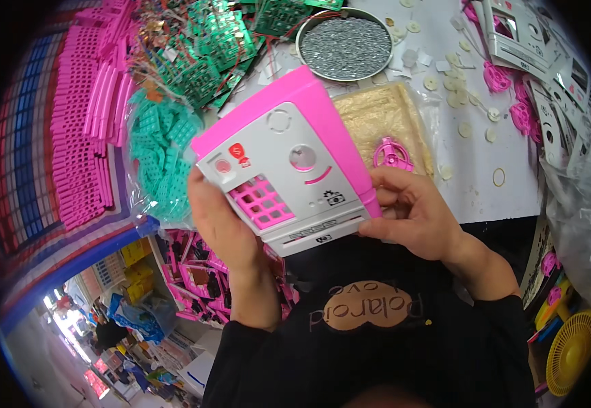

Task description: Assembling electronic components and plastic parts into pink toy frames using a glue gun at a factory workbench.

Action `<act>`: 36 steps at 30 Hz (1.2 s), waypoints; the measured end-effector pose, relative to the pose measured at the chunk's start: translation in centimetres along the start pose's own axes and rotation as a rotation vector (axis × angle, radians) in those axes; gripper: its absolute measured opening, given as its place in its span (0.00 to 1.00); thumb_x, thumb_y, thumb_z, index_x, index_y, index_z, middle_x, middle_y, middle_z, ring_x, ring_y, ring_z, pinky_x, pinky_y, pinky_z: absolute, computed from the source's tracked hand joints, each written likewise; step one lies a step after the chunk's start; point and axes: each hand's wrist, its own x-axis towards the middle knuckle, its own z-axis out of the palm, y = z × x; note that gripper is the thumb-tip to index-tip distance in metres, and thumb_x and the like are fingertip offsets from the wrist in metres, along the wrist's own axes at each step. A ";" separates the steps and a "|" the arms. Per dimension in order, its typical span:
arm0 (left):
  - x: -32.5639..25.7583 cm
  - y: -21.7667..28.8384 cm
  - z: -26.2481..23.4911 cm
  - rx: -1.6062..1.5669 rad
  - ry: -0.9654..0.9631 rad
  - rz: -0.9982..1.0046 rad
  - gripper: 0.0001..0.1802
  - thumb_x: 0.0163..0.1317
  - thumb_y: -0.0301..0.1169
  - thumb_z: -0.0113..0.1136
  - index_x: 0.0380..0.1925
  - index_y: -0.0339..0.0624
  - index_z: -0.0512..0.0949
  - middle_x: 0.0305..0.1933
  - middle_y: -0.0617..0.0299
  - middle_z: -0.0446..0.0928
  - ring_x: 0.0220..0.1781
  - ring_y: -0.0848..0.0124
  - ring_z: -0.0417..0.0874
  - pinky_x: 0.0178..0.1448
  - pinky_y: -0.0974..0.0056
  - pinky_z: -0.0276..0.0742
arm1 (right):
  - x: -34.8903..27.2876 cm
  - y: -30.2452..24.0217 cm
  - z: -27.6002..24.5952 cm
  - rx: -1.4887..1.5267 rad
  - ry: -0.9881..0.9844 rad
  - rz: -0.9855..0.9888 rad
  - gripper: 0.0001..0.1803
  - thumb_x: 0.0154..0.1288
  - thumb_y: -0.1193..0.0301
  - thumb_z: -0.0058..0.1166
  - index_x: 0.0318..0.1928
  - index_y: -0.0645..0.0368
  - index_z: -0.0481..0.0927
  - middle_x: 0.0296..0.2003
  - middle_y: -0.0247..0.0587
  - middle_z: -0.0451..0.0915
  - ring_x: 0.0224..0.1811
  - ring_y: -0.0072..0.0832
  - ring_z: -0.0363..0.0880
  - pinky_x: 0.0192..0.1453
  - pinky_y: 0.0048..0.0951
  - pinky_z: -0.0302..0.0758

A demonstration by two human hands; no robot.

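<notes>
Above my lap I hold a pink and white toy casing (336, 160), tilted, its white front plate facing up. That plate has a grid of square openings with pink showing through, a round dial hole, a curved slot and a long slot near its lower edge. My left hand (222, 216) is wrapped round the casing's left side, its fingers partly hidden beneath. At the lower right corner, my right hand (414, 214) grips the edge between thumb and fingers. Just beyond the right hand, a pink spoked wheel (393, 155) lies on a wrapped golden block (370, 109).
Turquoise keypads (159, 146) fill a clear bag at left, beside stacked pink grid pieces (81, 122). Wired green circuit boards (214, 41) and a round tin of screws (345, 47) stand behind. White front plates (527, 41) lie right; pink parts (200, 279) lie below the table; a yellow fan (572, 353) stands lower right.
</notes>
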 end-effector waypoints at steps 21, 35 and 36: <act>3.2 0.3 3.6 -0.016 -0.217 0.180 0.22 0.82 0.45 0.45 0.41 0.36 0.77 0.33 0.68 0.77 0.35 0.82 0.73 0.40 0.72 0.70 | 1.4 -3.2 -0.4 -0.339 0.298 -0.164 0.15 0.71 0.73 0.63 0.52 0.71 0.79 0.36 0.37 0.86 0.34 0.14 0.80 0.40 0.21 0.78; 0.0 -1.4 2.0 0.135 -0.136 0.295 0.20 0.83 0.37 0.43 0.55 0.30 0.77 0.41 0.64 0.80 0.41 0.80 0.77 0.47 0.72 0.73 | 1.1 -3.8 -0.9 -0.375 0.122 -0.103 0.26 0.66 0.80 0.65 0.62 0.67 0.72 0.49 0.43 0.87 0.51 0.20 0.84 0.54 0.24 0.82; 0.2 -1.4 2.0 0.136 -0.156 0.303 0.21 0.82 0.39 0.44 0.54 0.29 0.77 0.42 0.62 0.81 0.41 0.79 0.79 0.47 0.71 0.73 | 1.2 -3.5 -1.1 -0.393 0.119 -0.128 0.25 0.66 0.81 0.65 0.62 0.67 0.72 0.49 0.42 0.87 0.51 0.20 0.84 0.54 0.24 0.82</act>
